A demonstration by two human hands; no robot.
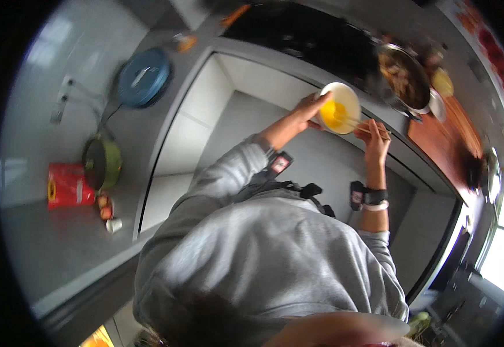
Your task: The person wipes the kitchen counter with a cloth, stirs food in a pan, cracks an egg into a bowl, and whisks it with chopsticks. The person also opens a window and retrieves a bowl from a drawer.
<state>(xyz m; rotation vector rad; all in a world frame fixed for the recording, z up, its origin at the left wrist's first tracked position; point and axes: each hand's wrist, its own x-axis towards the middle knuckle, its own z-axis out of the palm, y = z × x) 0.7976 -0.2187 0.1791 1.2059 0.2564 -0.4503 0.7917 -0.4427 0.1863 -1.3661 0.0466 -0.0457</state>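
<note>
My left hand (312, 110) holds a white bowl (351, 97) tilted in the air, the thumb over its rim. Yellow liquid that looks like beaten egg (332, 113) lies in the bowl. In my right hand (373, 135) is a pair of chopsticks (356, 123), their tips reaching into the bowl by the yellow liquid. Both hands are above the floor, just in front of the counter edge. A dark band and a light one circle my right wrist.
A metal pot with food (403, 78) stands by the black stove (295, 39). Right of it lies a wooden board (447, 134). On the left counter are a blue round lid (144, 78), a green pan (112, 162), a red packet (67, 186) and a small white cup (114, 225).
</note>
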